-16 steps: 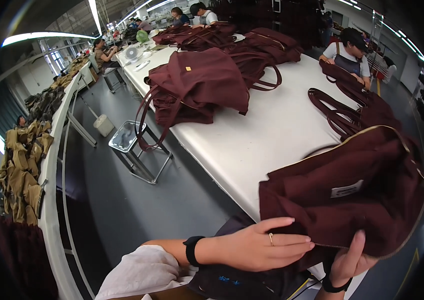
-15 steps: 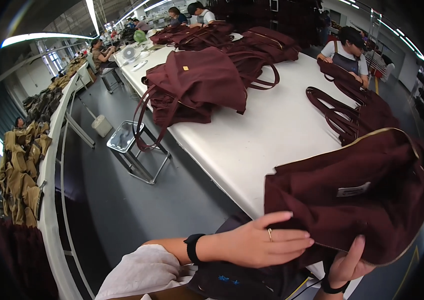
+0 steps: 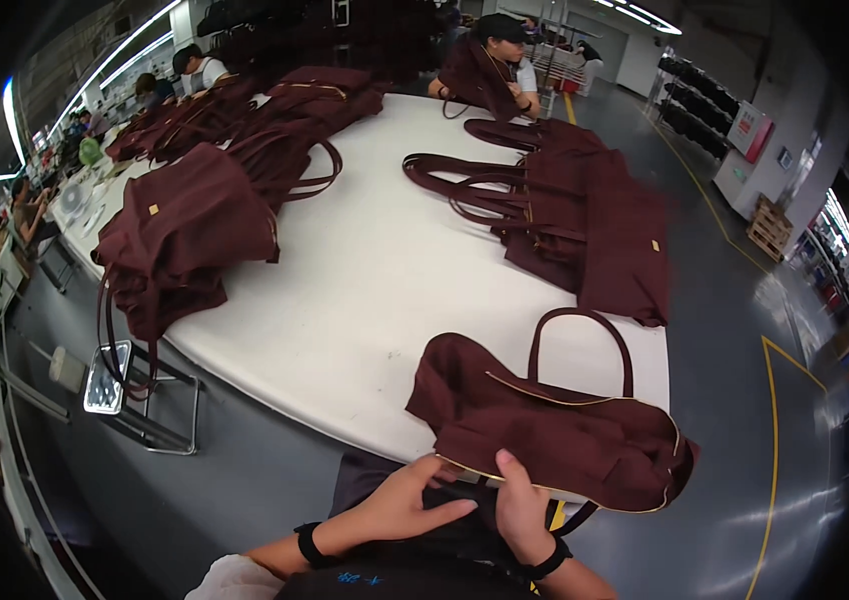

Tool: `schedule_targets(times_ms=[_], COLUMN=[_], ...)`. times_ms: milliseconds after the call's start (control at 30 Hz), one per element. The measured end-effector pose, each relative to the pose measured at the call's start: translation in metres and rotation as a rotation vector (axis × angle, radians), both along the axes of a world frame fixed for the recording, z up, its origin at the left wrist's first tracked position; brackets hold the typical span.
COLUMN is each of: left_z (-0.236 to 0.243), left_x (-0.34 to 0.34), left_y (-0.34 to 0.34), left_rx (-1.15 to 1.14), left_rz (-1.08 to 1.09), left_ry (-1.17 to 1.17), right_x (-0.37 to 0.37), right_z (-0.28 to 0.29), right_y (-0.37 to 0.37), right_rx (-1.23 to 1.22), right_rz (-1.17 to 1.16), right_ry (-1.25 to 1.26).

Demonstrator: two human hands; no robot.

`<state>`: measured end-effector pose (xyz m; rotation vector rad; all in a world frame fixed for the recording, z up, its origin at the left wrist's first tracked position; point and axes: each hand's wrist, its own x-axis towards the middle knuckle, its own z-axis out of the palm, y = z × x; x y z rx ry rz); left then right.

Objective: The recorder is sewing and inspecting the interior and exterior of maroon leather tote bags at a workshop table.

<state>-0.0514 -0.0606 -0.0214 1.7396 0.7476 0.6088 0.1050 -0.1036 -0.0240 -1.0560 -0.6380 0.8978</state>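
At the near end of the white table [image 3: 345, 280], here is the maroon tote bag [image 3: 535, 430], partly on the tabletop and partly out past its edge, mouth toward the wearer, gold-toned zipper [image 3: 565, 401] curving along the opening. Look at the right hand [image 3: 523, 510]: it has the bag's near edge gripped, thumb pressed over the top, the other fingers mostly out of sight beneath. And the left hand [image 3: 400, 508], just beside it, has its fingertips up at the bag's near left corner, thumb spread well away from them; whether those fingers pinch the cloth, one cannot tell. Black wristbands [image 3: 550, 561] sit on both wrists. Behind the opening, one carrying handle [image 3: 631, 360] arches up over the tabletop. Further along the right side, a row of maroon tote bags [image 3: 595, 220] lies overlapped, straps pointing inward across the white. Over on the left, a slumped maroon bag [image 3: 190, 215] lets its straps dangle past the table edge, in front of a metal-topped stool [image 3: 110, 378]. And up at the far side, a co-worker in a black cap [image 3: 497, 30] has more maroon cloth [image 3: 478, 75] in front of the chest.
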Motion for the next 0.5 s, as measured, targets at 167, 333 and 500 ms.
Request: schedule_targets(times_ms=[167, 333, 500], left_z=[-0.001, 0.012, 0.017], left_x=[0.023, 0.051, 0.062], left_y=[0.018, 0.031, 0.029], left_rx=[-0.654, -0.730, -0.773], left_rz=[-0.005, 0.134, 0.093], left_ry=[-0.573, -0.659, -0.664], right_x=[-0.008, -0.003, 0.010], right_z=[-0.002, 0.004, 0.012], right_y=[-0.007, -0.011, -0.024], right_rx=[-0.059, -0.077, -0.032], right_rz=[0.164, 0.181, 0.248], right_ry=[-0.148, -0.239, -0.276])
